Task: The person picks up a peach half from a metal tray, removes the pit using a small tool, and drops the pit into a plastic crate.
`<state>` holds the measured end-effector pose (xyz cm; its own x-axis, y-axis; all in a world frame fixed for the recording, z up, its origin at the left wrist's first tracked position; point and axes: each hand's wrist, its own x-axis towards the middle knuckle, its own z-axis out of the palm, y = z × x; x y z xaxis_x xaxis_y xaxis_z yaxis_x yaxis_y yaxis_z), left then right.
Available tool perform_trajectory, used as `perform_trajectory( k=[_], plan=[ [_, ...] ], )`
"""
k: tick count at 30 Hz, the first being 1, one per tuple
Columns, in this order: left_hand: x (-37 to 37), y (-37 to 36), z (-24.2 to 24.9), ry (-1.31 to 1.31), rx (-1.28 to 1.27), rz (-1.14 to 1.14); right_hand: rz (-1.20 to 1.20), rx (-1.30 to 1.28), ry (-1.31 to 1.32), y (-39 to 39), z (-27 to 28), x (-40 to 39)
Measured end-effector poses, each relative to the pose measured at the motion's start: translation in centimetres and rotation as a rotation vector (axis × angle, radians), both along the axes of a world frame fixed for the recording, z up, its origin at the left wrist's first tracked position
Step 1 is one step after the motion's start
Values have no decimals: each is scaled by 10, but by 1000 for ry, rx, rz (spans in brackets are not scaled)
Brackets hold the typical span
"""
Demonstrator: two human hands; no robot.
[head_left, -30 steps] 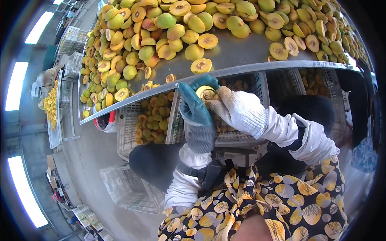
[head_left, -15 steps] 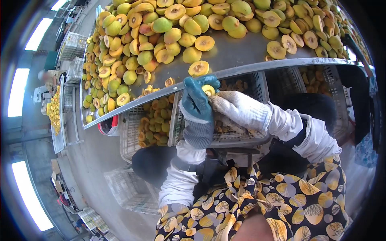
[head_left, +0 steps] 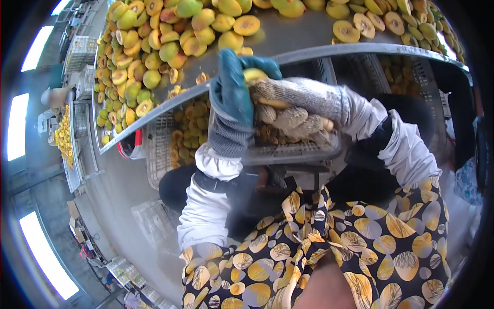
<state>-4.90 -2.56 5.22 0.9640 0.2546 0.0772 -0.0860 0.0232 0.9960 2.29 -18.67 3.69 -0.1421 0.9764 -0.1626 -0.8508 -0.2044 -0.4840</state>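
Smooth metal table (head_left: pixel 288 38); knit cloth right glove (head_left: pixel 303 100); left glove (head_left: pixel 231 98) perhaps rubber-coated.

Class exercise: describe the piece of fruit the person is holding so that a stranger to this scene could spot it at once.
Start at the metal table heaped with yellow-green fruit. Just below its near edge, the left hand in a blue glove meets the right hand in a white one. The held fruit, alone among them, sits pinched between gloves.

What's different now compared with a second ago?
Both hands rose in the picture toward the table edge. The right hand in the white glove turned over. The left hand in the blue glove still grips the yellow fruit half. The fruit pile and crates are unchanged.
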Motion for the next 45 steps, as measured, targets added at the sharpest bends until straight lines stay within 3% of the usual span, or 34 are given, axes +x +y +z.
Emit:
perform_trajectory(
  k=[1,2,3,4,5,7,9,10,11,14,17,19,22,25,27,28,29,30,31,35,39,40,43,44,45],
  plan=[
    [1,2,0,-75,42,40,-50,-147,-317,-1,16,-1],
    [-4,8,0,-56,-194,119,-109,-121,-653,1,8,-2],
    [-5,29,-12,-38,-321,186,-246,40,-1008,5,-8,-3],
    [-6,38,-13,-115,-194,426,-432,131,-1387,10,-19,-5],
    [-13,52,-9,-112,-189,521,-279,-25,-1585,7,-24,-1],
    [-25,93,-5,14,187,632,51,-365,-1940,-4,-23,6],
    [-26,160,-35,80,844,835,175,-558,-2153,-12,-50,5],
    [-25,174,-31,218,1222,829,-55,-377,-2074,-15,-50,3],
    [-23,186,-26,366,1594,819,-70,-366,-2044,-14,-49,4],
    [-14,231,-52,671,1529,634,-90,-435,-2072,-14,-47,7],
    [-10,264,-57,661,1303,801,-56,-499,-2097,-24,-48,12],
    [-29,249,-26,537,1295,876,-86,-511,-2076,-27,-40,11],
    [-61,219,34,1145,1494,568,-105,-478,-2018,-29,-33,6],
    [-69,209,36,854,1834,520,-112,-456,-2013,-23,-35,-1],
    [-24,151,40,663,1408,540,-110,-439,-2021,-14,-35,-7],
    [1,127,26,490,1396,505,-115,-436,-2037,-11,-32,-9],
    [25,105,24,682,1391,248,-134,-421,-2039,-9,-30,-10],
    [51,86,2,774,1367,156,-154,-410,-2040,-9,-30,-9],
    [63,65,-1,715,1349,45,-176,-400,-2039,-9,-28,-8],
    [89,59,-22,697,1061,-93,-290,-395,-1970,-16,-17,1],
    [78,54,-30,380,1087,161,-717,-457,-1588,-10,-6,9],
    [66,48,-33,151,1076,289,-600,-601,-1167,-7,20,9],
    [42,28,-24,20,56,222,-630,-473,-1075,-8,36,3],
    [35,18,-23,-157,-151,123,-706,-373,-1286,-4,21,2],
    [30,9,-18,-168,-271,102,-761,-292,-1449,-1,14,-1]
  ],
)
